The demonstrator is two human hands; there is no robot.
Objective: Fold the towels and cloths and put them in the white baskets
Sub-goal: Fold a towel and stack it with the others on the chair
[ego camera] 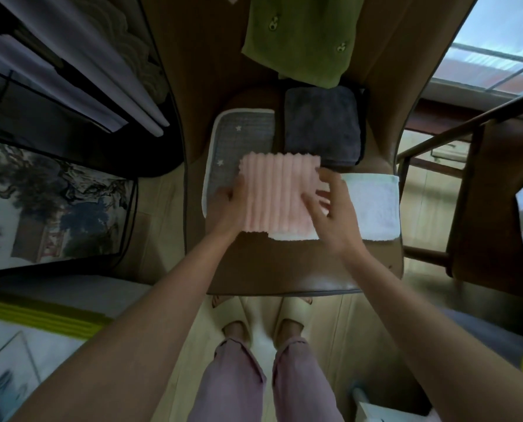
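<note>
Brown tabletop (284,263) carries everything: I see the pink ribbed cloth (277,193) lying flat at its middle, ribs running near to far, overlapping a grey mat (242,138) on the left. My left hand (228,205) grips its left edge, while my right hand (333,205) rests on its right edge, fingers spread. Both hands sit equally close, so I judge the coming fold runs across the ribs; no white baskets are in view.
</note>
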